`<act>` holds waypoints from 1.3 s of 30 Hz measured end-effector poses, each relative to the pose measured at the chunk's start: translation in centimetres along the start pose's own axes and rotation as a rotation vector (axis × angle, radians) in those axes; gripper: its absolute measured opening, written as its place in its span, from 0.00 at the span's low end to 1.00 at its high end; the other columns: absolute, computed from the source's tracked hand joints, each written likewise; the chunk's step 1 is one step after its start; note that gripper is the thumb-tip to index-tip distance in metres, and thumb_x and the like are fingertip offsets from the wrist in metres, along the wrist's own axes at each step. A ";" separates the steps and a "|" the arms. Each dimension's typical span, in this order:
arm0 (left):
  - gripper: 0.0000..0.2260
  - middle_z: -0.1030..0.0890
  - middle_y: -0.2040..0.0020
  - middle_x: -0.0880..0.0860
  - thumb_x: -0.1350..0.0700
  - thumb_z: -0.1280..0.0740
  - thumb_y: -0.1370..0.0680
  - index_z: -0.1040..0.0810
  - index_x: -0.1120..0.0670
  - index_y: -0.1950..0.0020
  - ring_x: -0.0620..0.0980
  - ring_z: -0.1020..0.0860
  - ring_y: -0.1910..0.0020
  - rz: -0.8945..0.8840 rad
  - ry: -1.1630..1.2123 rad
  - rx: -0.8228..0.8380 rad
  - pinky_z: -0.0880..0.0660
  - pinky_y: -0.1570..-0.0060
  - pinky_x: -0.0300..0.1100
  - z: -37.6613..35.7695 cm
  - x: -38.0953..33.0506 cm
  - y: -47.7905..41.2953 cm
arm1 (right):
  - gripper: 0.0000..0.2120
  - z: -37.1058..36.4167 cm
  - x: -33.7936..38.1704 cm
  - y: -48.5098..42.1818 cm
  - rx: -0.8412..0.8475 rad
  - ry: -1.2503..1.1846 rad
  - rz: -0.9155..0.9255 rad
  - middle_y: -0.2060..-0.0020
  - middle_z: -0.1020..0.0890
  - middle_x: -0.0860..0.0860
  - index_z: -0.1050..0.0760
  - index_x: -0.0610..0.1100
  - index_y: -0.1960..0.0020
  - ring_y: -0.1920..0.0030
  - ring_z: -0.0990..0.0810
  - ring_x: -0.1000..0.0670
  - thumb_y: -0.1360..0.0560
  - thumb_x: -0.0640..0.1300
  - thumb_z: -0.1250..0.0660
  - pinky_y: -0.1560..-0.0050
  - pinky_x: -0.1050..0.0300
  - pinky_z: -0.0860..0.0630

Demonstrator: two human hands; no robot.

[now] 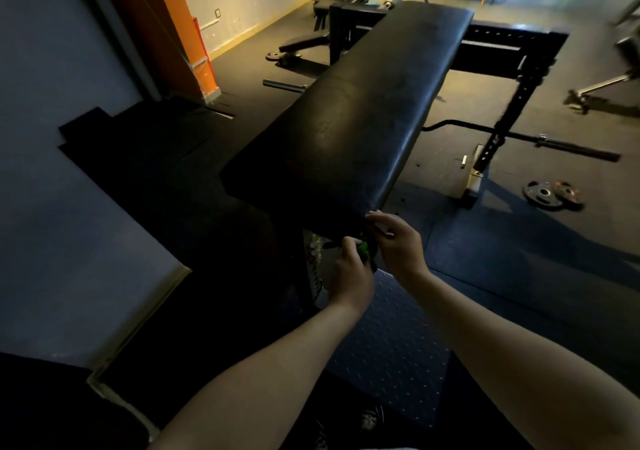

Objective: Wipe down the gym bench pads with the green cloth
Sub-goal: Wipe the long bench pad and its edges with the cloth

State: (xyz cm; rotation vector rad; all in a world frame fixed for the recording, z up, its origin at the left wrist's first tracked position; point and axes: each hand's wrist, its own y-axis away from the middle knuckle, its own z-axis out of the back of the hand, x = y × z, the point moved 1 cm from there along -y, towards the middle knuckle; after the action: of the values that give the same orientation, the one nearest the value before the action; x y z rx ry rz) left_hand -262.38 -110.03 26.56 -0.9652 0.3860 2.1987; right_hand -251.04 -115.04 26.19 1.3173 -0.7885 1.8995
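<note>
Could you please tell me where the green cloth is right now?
In the head view, the green cloth sits low and centre, bunched between the left hand and right hand, just below the near end of the bench pad.

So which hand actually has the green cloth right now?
The left hand grips the bunched green cloth just below the black padded bench. The right hand only pinches near the pad's corner edge.
</note>
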 end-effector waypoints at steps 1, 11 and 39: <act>0.10 0.27 0.48 0.49 0.57 0.39 0.17 0.32 0.52 0.36 0.48 0.25 0.50 -0.035 -0.012 0.038 0.31 0.59 0.35 0.5 0.3 0.2 | 0.11 0.0 0.1 0.4 -0.010 -0.057 -0.056 0.45 0.19 0.49 0.20 0.43 0.41 0.43 0.19 0.51 0.23 0.38 0.31 0.48 0.62 0.20; 0.27 0.34 0.25 0.58 0.57 0.32 0.21 0.43 0.46 0.29 0.59 0.33 0.27 -0.390 -0.196 0.208 0.30 0.32 0.56 2.7 0.1 -3.1 | 0.14 -2.4 2.4 3.2 -0.068 -0.613 -0.421 0.41 0.25 0.43 0.35 0.51 0.34 0.41 0.21 0.40 0.17 0.52 0.40 0.46 0.35 0.21; 0.47 0.66 0.19 0.53 0.49 0.32 0.24 0.65 0.53 0.19 0.53 0.67 0.21 -0.400 -0.556 0.415 0.65 0.23 0.51 1.3 1.8 -10.9 | 0.10 -2.7 0.2 -3.6 -0.307 -0.501 -0.476 0.64 0.23 0.47 0.24 0.44 0.55 0.65 0.26 0.49 0.23 0.37 0.44 0.68 0.56 0.29</act>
State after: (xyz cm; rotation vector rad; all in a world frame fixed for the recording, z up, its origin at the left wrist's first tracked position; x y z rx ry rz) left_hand -256.28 -100.71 26.22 -0.1676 0.3289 1.8168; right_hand -249.66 -110.77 25.92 1.6244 -0.8681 1.0449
